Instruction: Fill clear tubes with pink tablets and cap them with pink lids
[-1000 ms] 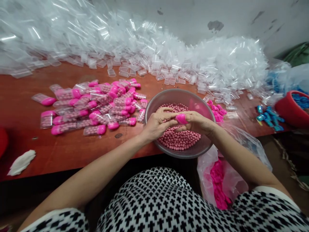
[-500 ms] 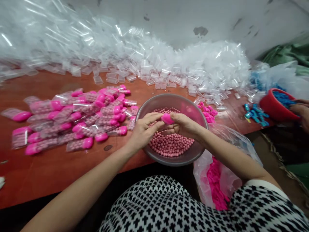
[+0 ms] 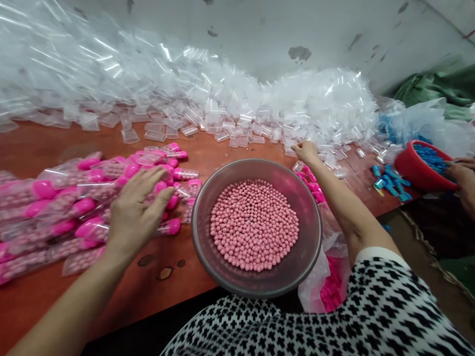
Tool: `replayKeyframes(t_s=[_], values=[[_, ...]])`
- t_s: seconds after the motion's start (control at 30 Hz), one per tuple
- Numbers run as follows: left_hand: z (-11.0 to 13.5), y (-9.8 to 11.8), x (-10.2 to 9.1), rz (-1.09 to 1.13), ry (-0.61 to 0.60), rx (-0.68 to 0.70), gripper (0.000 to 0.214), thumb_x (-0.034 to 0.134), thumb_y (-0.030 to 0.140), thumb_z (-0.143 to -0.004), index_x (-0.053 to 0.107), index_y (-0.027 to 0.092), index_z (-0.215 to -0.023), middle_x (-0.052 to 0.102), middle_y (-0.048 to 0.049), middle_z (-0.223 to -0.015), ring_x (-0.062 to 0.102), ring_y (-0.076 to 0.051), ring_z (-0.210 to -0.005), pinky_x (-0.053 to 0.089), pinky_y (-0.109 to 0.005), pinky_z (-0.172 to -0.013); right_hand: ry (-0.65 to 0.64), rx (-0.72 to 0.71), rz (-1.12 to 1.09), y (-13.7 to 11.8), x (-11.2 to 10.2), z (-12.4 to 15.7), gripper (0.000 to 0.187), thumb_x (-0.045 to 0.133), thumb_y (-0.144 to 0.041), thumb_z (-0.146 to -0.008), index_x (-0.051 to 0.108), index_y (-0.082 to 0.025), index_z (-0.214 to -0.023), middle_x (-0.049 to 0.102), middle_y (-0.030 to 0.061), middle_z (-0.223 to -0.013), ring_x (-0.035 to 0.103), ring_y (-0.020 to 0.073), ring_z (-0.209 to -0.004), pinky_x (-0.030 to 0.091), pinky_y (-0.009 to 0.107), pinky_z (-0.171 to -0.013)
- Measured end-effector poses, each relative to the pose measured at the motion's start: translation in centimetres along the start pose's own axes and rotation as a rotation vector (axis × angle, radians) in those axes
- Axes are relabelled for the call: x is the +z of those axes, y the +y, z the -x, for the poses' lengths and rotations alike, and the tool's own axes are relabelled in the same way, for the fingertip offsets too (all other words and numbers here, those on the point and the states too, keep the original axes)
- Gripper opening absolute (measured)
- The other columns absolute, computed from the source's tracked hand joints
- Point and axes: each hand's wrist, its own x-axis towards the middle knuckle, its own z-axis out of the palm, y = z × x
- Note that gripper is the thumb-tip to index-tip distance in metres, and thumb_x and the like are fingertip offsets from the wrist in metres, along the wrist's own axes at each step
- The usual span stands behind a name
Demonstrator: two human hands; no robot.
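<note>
A grey metal bowl (image 3: pixel 202 207) of small pink balls (image 3: pixel 254 225) sits at the table's near edge. My left hand (image 3: pixel 135 210) hovers over the heap of filled, pink-capped tubes (image 3: pixel 55 207) to the left of the bowl, fingers spread and holding nothing. My right hand (image 3: pixel 305 150) reaches past the bowl's far right rim to the edge of the pile of empty clear tubes (image 3: pixel 230 106). Its fingers are bunched together and pointing left; what they pinch is hidden. Loose pink caps (image 3: pixel 314 185) lie just under that forearm.
The brown table (image 3: pixel 163 277) ends at my lap. A clear bag of pink caps (image 3: pixel 332 287) hangs at the right of the bowl. Farther right another person's hand (image 3: pixel 462 178) rests by a red bowl of blue caps (image 3: pixel 415 170), with blue-capped pieces (image 3: pixel 389 179) beside it.
Both hands have left the bowl, where they held a pink-capped tube together. The left hand moved left over the filled heap and opened; the right reached forward to the clear tubes. The view tilted.
</note>
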Motion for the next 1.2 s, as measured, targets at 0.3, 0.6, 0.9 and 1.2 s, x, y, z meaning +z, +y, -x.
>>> replayKeyframes(t_s=[0.3, 0.6, 0.9, 1.2], values=[[1.4, 5.0, 1.3, 0.087, -0.173, 0.165, 0.035, 0.06, 0.033, -0.095, 0.066, 0.025, -0.128, 0.07, -0.0048, -0.13, 0.061, -0.027, -0.128, 0.046, -0.05, -0.114, 0.036, 0.124, -0.006, -0.7, 3.0, -1.9, 0.041, 0.064, -0.025, -0.086, 0.066, -0.003, -0.12, 0.066, 0.0301, -0.123, 0.06, 0.0426, -0.123, 0.043, 0.057, -0.102], [1.4, 9.1, 3.9, 0.418, -0.297, 0.073, 0.032, 0.064, 0.033, -0.092, 0.07, 0.018, -0.12, 0.076, -0.0084, -0.113, 0.073, -0.021, -0.097, 0.059, -0.036, -0.089, -0.153, -0.249, -0.794, -1.6, -1.7, 5.7, 0.04, 0.063, -0.049, -0.089, 0.062, -0.018, -0.114, 0.073, 0.0036, -0.093, 0.067, 0.0124, -0.065, 0.052, 0.023, -0.056], [2.9, 13.7, 5.9, 0.626, -0.312, -0.021, 0.018, 0.069, 0.028, -0.086, 0.065, 0.021, -0.102, 0.074, -0.0021, -0.096, 0.071, -0.016, -0.085, 0.055, -0.025, -0.075, -0.74, -0.503, -1.234, -6.7, -4.4, 18.7, 0.046, 0.074, -0.06, -0.079, 0.06, -0.019, -0.095, 0.065, -0.0012, -0.076, 0.06, 0.0099, -0.056, 0.051, 0.022, -0.052], [4.0, 13.0, 4.9, 0.844, -0.365, -0.269, 0.023, 0.069, 0.037, -0.079, 0.066, 0.015, -0.073, 0.065, -0.0014, -0.065, 0.063, -0.013, -0.06, 0.056, -0.025, -0.061, -0.116, -1.08, -0.308, -6.6, -6.1, 21.4, 0.047, 0.063, -0.049, -0.09, 0.06, -0.021, -0.127, 0.066, 0.0133, -0.128, 0.06, 0.0285, -0.118, 0.049, 0.043, -0.101]])
